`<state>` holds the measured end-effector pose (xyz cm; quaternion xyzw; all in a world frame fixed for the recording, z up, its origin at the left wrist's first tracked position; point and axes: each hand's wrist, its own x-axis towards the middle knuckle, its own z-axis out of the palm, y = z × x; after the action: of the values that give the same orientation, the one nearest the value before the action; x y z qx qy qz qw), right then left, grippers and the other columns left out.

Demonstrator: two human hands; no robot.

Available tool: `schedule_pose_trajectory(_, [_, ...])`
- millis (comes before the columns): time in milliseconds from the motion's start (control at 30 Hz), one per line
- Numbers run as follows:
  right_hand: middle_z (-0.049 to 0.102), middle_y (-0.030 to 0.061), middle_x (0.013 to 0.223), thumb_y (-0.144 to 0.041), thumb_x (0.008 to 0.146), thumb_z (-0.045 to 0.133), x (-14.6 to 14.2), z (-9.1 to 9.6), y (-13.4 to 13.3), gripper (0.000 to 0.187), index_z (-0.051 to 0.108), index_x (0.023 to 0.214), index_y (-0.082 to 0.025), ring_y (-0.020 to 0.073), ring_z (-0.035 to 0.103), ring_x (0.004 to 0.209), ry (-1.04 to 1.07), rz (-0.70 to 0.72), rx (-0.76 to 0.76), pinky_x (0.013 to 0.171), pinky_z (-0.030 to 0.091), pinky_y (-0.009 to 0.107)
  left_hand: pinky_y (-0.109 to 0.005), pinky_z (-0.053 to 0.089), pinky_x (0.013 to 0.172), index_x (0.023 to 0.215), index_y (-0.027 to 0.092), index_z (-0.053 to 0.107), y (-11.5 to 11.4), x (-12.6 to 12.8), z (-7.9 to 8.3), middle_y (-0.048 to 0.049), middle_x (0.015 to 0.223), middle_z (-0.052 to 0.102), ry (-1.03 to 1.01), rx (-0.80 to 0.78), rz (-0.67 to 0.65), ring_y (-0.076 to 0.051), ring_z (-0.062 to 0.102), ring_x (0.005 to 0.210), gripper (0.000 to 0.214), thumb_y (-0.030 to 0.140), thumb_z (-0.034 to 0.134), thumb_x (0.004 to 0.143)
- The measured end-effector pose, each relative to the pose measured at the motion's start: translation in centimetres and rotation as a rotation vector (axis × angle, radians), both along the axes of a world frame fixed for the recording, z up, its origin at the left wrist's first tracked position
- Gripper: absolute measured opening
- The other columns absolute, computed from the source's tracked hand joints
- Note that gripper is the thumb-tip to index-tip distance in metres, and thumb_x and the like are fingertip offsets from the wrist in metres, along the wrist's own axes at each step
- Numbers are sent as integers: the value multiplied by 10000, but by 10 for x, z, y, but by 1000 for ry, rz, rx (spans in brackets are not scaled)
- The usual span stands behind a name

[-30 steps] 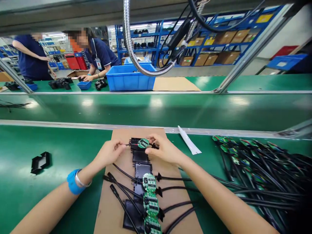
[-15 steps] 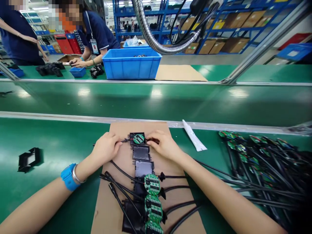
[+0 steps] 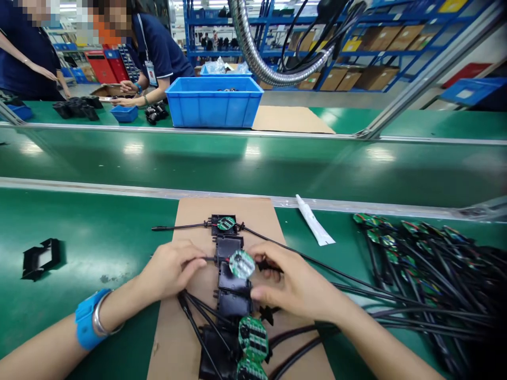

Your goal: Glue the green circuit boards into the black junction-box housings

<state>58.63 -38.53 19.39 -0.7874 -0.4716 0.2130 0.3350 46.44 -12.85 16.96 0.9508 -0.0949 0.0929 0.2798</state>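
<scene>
My left hand (image 3: 170,270) pinches the short black cable on the left side of a round green circuit board (image 3: 242,264). This board is lifted and tilted over the row of black plastic housings (image 3: 233,304). My right hand (image 3: 299,282) has its fingers curled round the black cable at the board's right side, its thumb apart and lower. Farther back, another round board (image 3: 226,224) sits in the end housing, with cables out both sides. Closer to me, two more boards (image 3: 253,338) with cables overlap beside the near housings.
A cardboard sheet (image 3: 166,338) lies under the housings. To the right are a white tube (image 3: 315,220) and a heap of cabled boards (image 3: 420,264). A loose black housing (image 3: 40,258) lies left. Across the bench stand a blue bin (image 3: 214,103) and two co-workers. A metal hose (image 3: 253,53) hangs overhead.
Both hands have left the farthest board, which now rests in its housing with its cables free. They have come nearer to me and lifted another cabled board from the near group.
</scene>
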Motion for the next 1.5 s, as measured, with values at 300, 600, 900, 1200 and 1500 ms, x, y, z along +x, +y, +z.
schedule_pose_trajectory(300, [686,75,1002,-167,898,476,24,-53,18,210,640,1027,-193,215,605,936,-430,-110,181,833,503,387,-398,503,694,878,166,702,13,10,-13,-85,866,662,-29,334,167,-259,601,807,222,249,499,912])
schedule_pose_trajectory(600, [557,50,916,-262,720,685,-45,11,-12,166,560,811,-201,227,497,902,-52,187,-138,750,458,355,-308,485,771,1017,229,647,-23,-28,17,-17,904,652,290,-29,-292,-182,605,851,162,316,565,908])
schedule_pose_trajectory(900, [573,66,1040,-317,858,604,-29,-4,-14,245,521,1062,-210,191,555,938,-36,31,4,796,484,321,-251,439,656,831,208,623,-13,-22,19,8,804,650,309,-136,23,-144,601,738,121,218,519,893])
schedule_pose_trajectory(1200, [634,76,918,-159,912,436,-14,-39,-16,158,586,952,-185,219,588,877,-382,-40,-27,762,500,373,-333,447,709,789,186,592,-7,-19,-2,-45,790,606,165,196,6,-210,557,769,213,223,431,923])
schedule_pose_trajectory(1500, [646,76,892,-172,927,467,-15,-48,7,162,622,976,-177,211,579,850,-541,-19,83,756,497,357,-305,375,646,795,177,557,10,-36,0,-40,774,560,28,314,44,-187,453,702,238,161,377,950])
